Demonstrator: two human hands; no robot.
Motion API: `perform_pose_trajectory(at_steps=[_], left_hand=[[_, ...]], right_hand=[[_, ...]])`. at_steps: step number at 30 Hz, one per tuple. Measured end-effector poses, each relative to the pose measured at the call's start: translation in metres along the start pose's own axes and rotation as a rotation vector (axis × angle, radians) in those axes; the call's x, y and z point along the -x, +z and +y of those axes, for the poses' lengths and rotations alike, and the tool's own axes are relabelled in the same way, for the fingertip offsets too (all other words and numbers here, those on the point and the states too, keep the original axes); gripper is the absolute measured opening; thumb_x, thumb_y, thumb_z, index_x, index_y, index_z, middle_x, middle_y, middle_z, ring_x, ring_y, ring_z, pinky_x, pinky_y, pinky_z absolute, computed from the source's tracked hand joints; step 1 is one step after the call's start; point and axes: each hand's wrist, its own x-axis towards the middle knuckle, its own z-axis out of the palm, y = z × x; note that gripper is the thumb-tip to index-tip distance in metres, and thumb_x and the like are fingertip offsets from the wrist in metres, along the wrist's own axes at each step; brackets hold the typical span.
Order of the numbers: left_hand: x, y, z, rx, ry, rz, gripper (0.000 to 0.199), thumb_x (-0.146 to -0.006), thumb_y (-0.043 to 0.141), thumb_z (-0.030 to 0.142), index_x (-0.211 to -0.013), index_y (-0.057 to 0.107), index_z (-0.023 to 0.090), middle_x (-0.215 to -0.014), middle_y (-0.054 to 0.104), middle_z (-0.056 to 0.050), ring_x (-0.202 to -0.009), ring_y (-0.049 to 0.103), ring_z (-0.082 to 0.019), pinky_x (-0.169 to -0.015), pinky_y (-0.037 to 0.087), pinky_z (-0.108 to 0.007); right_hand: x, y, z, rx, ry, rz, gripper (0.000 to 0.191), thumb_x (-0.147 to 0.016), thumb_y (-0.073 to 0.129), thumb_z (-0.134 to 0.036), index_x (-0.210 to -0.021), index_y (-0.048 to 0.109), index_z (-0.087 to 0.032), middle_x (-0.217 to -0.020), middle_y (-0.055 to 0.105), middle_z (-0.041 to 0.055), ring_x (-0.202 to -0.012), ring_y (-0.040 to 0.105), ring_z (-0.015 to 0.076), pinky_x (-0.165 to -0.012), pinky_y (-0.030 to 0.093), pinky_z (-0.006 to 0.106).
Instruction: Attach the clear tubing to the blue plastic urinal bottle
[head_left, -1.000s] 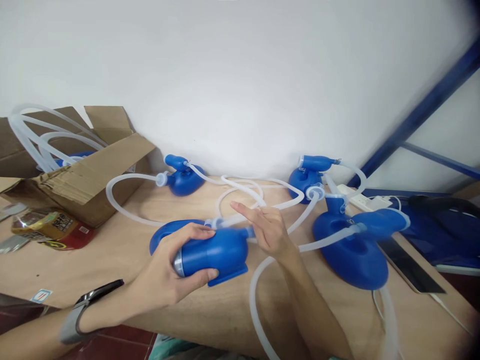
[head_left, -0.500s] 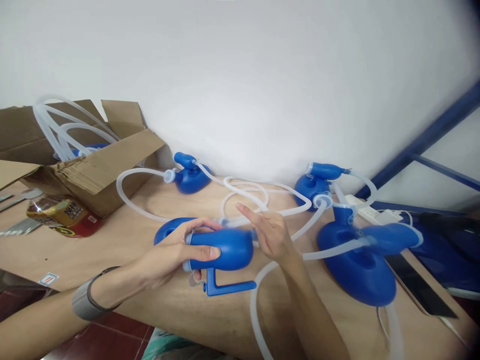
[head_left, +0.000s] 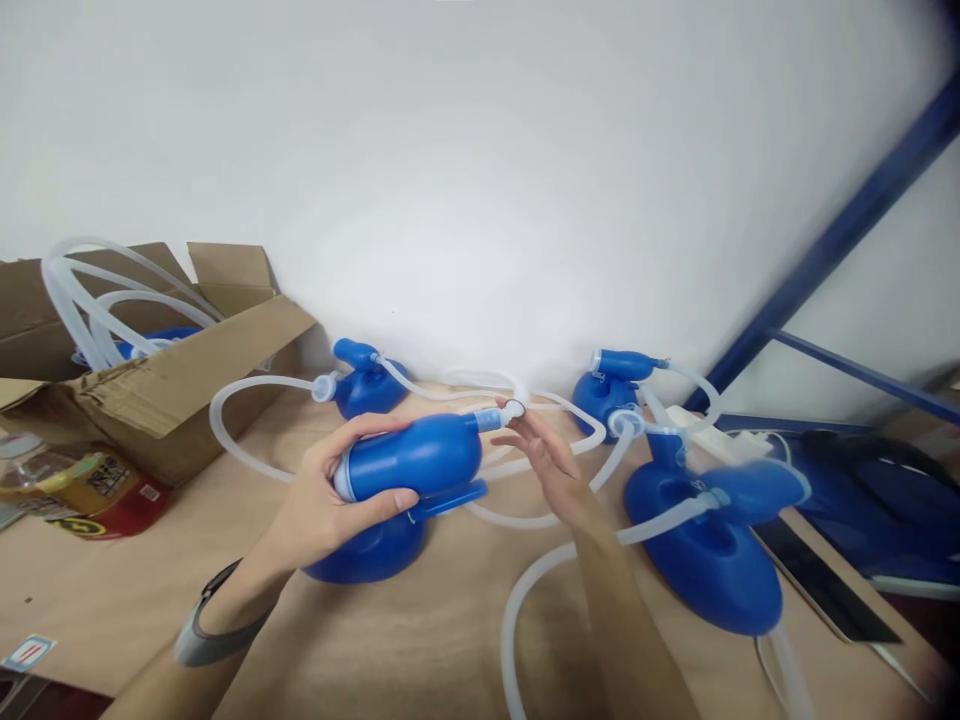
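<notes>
My left hand [head_left: 322, 500] is wrapped around the wide, pale-rimmed end of a blue plastic urinal cup [head_left: 420, 455]. The thumb lies along its near side. The cup is tilted, its narrow neck pointing right into a translucent connector and a white hose [head_left: 519, 388]. A thin dark ring clip [head_left: 514, 408] circles that joint. My right hand [head_left: 551, 465] has its fingertips at the joint and appears to hold the hose there loosely; the exact grip is partly hidden. A blue handle juts out under the cup. Below it sits a rounded blue urinal bottle [head_left: 375, 550], partly covered by my left hand.
More hosed blue bottles stand at the back left [head_left: 371, 388], back right [head_left: 607, 395] and right [head_left: 701, 545]. A cardboard box [head_left: 202, 370] with hoses and a drink bottle [head_left: 90, 490] are at left. A phone [head_left: 817, 575] and power strip [head_left: 697, 425] lie right.
My right hand has gone from a pointing pose to the hose joint. The cup is raised and tilted, its neck now up to the right. The view has shifted, with the table lower in frame.
</notes>
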Motion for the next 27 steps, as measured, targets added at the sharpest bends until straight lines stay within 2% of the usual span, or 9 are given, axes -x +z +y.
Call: perform_pose_trajectory(at_steps=[2, 4, 6, 10, 17, 23, 27], left_hand=[[-0.001, 0.002, 0.000, 0.022, -0.003, -0.017, 0.052, -0.079, 0.089, 0.043, -0.125, 0.072, 0.024, -0.127, 0.075, -0.007, -0.110, 0.075, -0.026, -0.090, 0.065, -0.031], [0.000, 0.002, -0.001, 0.037, -0.005, -0.021, 0.052, -0.079, 0.089, 0.042, -0.125, 0.072, 0.024, -0.127, 0.075, -0.007, -0.109, 0.075, -0.025, -0.089, 0.065, -0.029], [0.003, 0.001, 0.000, 0.032, -0.008, -0.020, 0.052, -0.078, 0.090, 0.042, -0.124, 0.072, 0.024, -0.127, 0.075, -0.007, -0.109, 0.076, -0.024, -0.088, 0.065, -0.028], [0.008, -0.003, 0.000, -0.020, 0.008, -0.031, 0.052, -0.080, 0.090, 0.041, -0.126, 0.072, 0.027, -0.129, 0.074, -0.006, -0.113, 0.075, -0.024, -0.093, 0.064, -0.028], [0.012, -0.010, 0.001, -0.135, 0.131, -0.100, 0.053, -0.086, 0.086, 0.043, -0.134, 0.065, 0.034, -0.136, 0.070, -0.001, -0.122, 0.071, -0.017, -0.104, 0.058, -0.023], [0.016, -0.017, 0.008, -0.252, 0.186, -0.150, 0.052, -0.089, 0.084, 0.037, -0.136, 0.062, 0.034, -0.137, 0.069, -0.002, -0.126, 0.068, -0.017, -0.108, 0.055, -0.024], [0.021, -0.015, 0.009, -0.279, 0.229, -0.134, 0.053, -0.090, 0.083, 0.035, -0.138, 0.060, 0.032, -0.139, 0.067, -0.004, -0.127, 0.067, -0.018, -0.110, 0.053, -0.026]], right_hand=[[-0.003, 0.005, 0.009, -0.171, 0.004, 0.002, 0.067, -0.100, 0.051, -0.077, -0.129, 0.063, -0.018, -0.131, 0.065, 0.0171, -0.111, 0.070, 0.0226, -0.091, 0.062, 0.040], [-0.004, 0.008, 0.014, -0.276, -0.016, -0.007, 0.058, -0.102, 0.053, -0.071, -0.118, 0.066, -0.016, -0.117, 0.070, 0.0156, -0.101, 0.071, 0.0210, -0.084, 0.062, 0.036], [-0.003, 0.010, 0.013, -0.291, -0.021, -0.055, 0.052, -0.103, 0.058, -0.064, -0.111, 0.069, -0.014, -0.105, 0.071, 0.0139, -0.095, 0.072, 0.0193, -0.080, 0.061, 0.033], [-0.001, 0.008, 0.006, -0.243, 0.074, -0.111, 0.046, -0.101, 0.066, -0.057, -0.108, 0.075, -0.013, -0.102, 0.072, 0.0130, -0.094, 0.071, 0.0169, -0.082, 0.061, 0.029], [-0.001, 0.011, 0.000, -0.205, 0.140, -0.078, 0.043, -0.088, 0.081, -0.054, -0.087, 0.077, -0.010, -0.080, 0.072, 0.0096, -0.078, 0.073, 0.0152, -0.079, 0.064, 0.025], [0.006, 0.016, -0.019, 0.029, 0.118, -0.125, 0.030, -0.093, 0.076, -0.042, -0.090, 0.083, -0.013, -0.088, 0.075, 0.0091, -0.083, 0.075, 0.0141, -0.077, 0.061, 0.019], [0.008, 0.023, -0.021, 0.091, 0.110, -0.123, 0.033, -0.093, 0.075, -0.045, -0.091, 0.084, -0.014, -0.090, 0.076, 0.0091, -0.082, 0.074, 0.0160, -0.074, 0.060, 0.022]])
